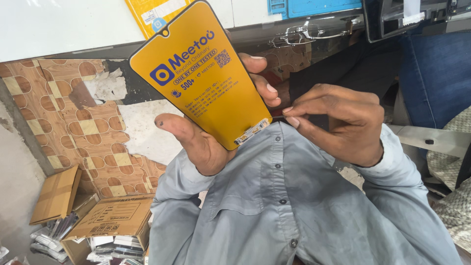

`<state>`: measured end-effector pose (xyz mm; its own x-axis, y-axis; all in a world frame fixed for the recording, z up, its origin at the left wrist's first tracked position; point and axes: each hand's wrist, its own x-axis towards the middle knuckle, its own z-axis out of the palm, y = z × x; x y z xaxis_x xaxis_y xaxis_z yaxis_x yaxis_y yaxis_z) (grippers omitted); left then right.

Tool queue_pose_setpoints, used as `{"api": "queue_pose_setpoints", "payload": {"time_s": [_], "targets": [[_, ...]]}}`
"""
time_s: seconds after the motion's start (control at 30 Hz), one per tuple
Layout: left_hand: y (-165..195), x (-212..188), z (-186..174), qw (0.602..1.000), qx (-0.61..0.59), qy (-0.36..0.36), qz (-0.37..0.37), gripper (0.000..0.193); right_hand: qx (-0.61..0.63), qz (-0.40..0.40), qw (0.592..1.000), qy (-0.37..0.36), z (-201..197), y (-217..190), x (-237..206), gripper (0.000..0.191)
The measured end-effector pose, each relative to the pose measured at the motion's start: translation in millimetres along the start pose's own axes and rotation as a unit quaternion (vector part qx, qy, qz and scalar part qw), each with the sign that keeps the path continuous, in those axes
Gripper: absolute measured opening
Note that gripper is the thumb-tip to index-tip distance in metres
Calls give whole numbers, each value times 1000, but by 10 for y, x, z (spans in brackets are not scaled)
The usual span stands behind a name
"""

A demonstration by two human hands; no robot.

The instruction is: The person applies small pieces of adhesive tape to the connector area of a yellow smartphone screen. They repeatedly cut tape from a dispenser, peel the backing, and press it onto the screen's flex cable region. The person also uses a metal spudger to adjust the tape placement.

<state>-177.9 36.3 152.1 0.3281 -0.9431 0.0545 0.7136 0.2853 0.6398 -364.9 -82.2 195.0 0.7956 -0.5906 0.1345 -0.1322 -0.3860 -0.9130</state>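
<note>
- Your grey button-up shirt (pixel 294 206) fills the lower frame. The camera looks down your chest, and both forearms come up out of its sleeves toward the middle.
- The worn brown tile-pattern floor (pixel 73 122) lies off to your left, with patches of its surface peeled away. The flat brown cardboard boxes (pixel 98 216) lie on it at lower left, well apart from both hands.
- The yellow phone-shaped screen panel with blue print and a notch at its top edge (pixel 201 73) is held up in front of your chest. Its long axis runs from the notch at upper left down to the connector end at lower right, and it is tilted, not upright.
- Your left hand (pixel 206 142) carries the panel. The thumb lies along the lower left edge and the fingertips (pixel 262 81) wrap round the right edge from behind, so the grip is clamped on the panel across its width.
- Your right hand (pixel 338 122) is just beside the panel's lower right corner, the nearer hand to that end. The wrist is bent and the knuckles are up.
- Right thumb and forefinger are pinched together, tips pointing left toward the small white strip at the panel's bottom edge (pixel 251 131). I can't tell whether that grip has anything between the tips or touches the strip.
- Wire-frame spectacles (pixel 306 33) rest on the dark tabletop (pixel 255 34) beyond the hands, clear of both.
</note>
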Motion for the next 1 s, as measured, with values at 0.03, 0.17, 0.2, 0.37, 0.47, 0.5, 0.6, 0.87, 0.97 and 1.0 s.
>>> {"api": "queue_pose_setpoints", "payload": {"time_s": [0.03, 0.17, 0.2, 0.37, 0.47, 0.5, 0.6, 0.87, 0.97, 1.0], "targets": [[0, -2, -1, 1000, 1, -1, -1, 105, -14, -5, 1000, 0, -1, -7, 2, 14], [1, -6, -2, 1000, 2, -2, -3, 104, -22, -8, 1000, -8, 9, -19, 20, 14], [2, -5, -2, 1000, 1, -2, -3, 104, -19, -8, 1000, -10, 9, -22, 21, 13], [2, 4, -4, 1000, -3, -3, -3, 106, -13, -11, 1000, -11, 12, -19, 15, 14], [5, 4, -4, 1000, -3, -3, -1, 105, -7, -16, 1000, -7, 27, -6, 11, 14], [5, 4, -5, 1000, -1, -3, -2, 105, -6, -17, 1000, -8, 30, -1, 12, 14], [7, 2, -9, 1000, 5, -5, -5, 105, 2, -23, 1000, -13, 25, 10, 17, 16], [-37, -3, -28, 1000, 9, -10, 7, 105, -36, -71, 997, -7, 58, 29, 27, 21], [-47, -19, -23, 1000, 5, -2, 11, 105, -55, -95, 994, -3, 75, 39, 17, 23], [-48, -20, -19, 1000, 4, 2, 13, 106, -57, -102, 993, -2, 84, 49, 23, 23]]}}
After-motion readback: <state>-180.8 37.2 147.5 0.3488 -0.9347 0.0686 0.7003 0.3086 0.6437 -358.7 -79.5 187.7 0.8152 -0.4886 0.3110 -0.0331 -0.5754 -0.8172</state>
